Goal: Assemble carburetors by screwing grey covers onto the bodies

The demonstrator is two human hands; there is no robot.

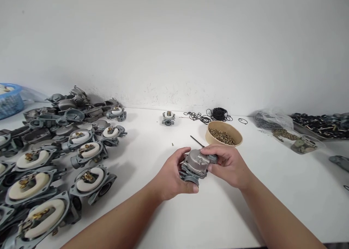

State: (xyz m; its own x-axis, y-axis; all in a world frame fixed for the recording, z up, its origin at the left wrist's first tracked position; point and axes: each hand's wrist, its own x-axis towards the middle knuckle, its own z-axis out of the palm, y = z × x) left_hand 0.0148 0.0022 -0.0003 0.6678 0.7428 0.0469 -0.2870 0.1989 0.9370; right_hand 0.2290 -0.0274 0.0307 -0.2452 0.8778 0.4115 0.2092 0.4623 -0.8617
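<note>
A grey metal carburetor [190, 178] is held between both hands above the white table, with its domed float bowl [197, 161] uppermost. My left hand [174, 176] wraps around its left side, thumb along the front near the round opening. On the other side my right hand [227, 165] is closed on the bowl's right edge, fingertips on top and thumb in front. Just behind the right fingers a thin dark rod [196, 141] slants; its near end is hidden. Whether screws sit in the bowl is too small to tell.
Several carburetors with white floats [89, 180] crowd the left, before a pile of metal parts [68, 110]. One carburetor [168, 118] stands at the back. A bowl [238, 137] of brass-coloured pieces, black rubber rings [219, 114], plastic bags [272, 120] and a tray of black parts [324, 127] lie right.
</note>
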